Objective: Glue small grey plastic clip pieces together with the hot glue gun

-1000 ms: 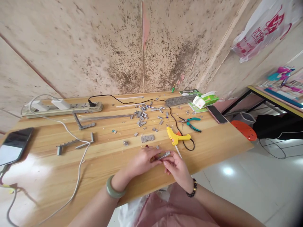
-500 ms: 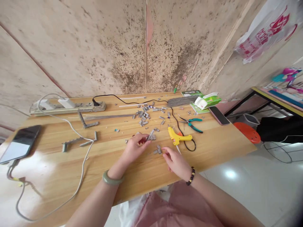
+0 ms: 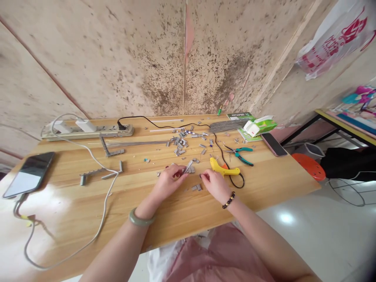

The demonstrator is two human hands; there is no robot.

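Our hands are apart: the left hand (image 3: pixel 169 181) pinches a slim grey piece (image 3: pixel 188 167) over the worktop (image 3: pixel 176 219), while the right hand (image 3: pixel 216 185) curls beside the yellow glue gun (image 3: pixel 225 170) (whether its fingertips grip anything, we cannot tell). Angled grey strips (image 3: pixel 115 153) lie off to our left, so we judge some joining done; many loose grey pieces (image 3: pixel 181 152) farther back suggest plenty remains.

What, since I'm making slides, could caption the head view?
Left hand holds a gray strip; yellow glue gun lies nearby.
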